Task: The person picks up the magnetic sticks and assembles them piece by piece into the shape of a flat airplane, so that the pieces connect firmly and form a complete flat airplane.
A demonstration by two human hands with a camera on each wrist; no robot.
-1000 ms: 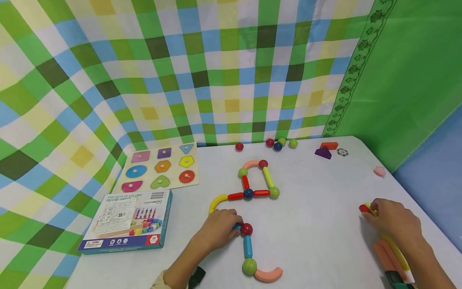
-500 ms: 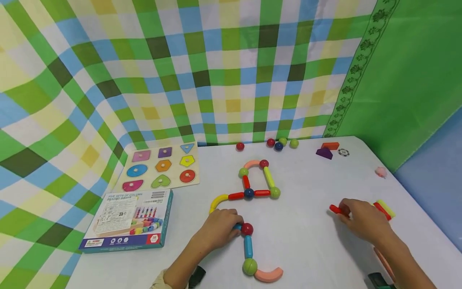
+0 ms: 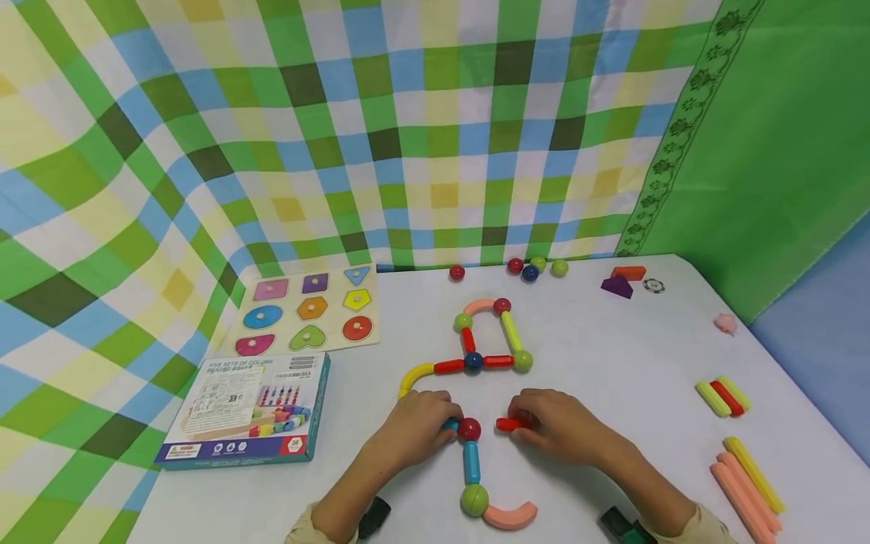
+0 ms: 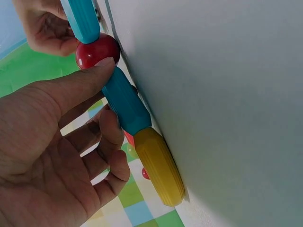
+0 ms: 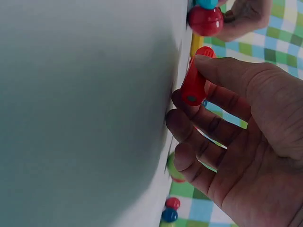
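My left hand (image 3: 420, 427) pinches a blue stick (image 4: 127, 101) between thumb and fingers. One end of that stick meets a red ball (image 3: 469, 429), the other a yellow curved stick (image 4: 158, 166). My right hand (image 3: 563, 425) holds a short red stick (image 5: 198, 78) by thumb and fingertips, a small gap to the right of the red ball. From the ball a second blue stick (image 3: 472, 462) runs down to a green ball (image 3: 474, 499), which joins a pink curved stick (image 3: 511, 516). Beyond the hands, a closed loop of sticks and balls includes a dark blue ball (image 3: 473, 363).
Short sticks (image 3: 723, 397) and longer ones (image 3: 746, 491) lie at the right. Several loose balls (image 3: 530, 273) sit along the back edge, near a purple block (image 3: 617, 286). On the left are a shape puzzle board (image 3: 326, 326) and a boxed toy (image 3: 245, 412).
The right hand has carried the red stick from the pile at the right leftward to beside the red ball. The left hand keeps its hold on the blue stick.
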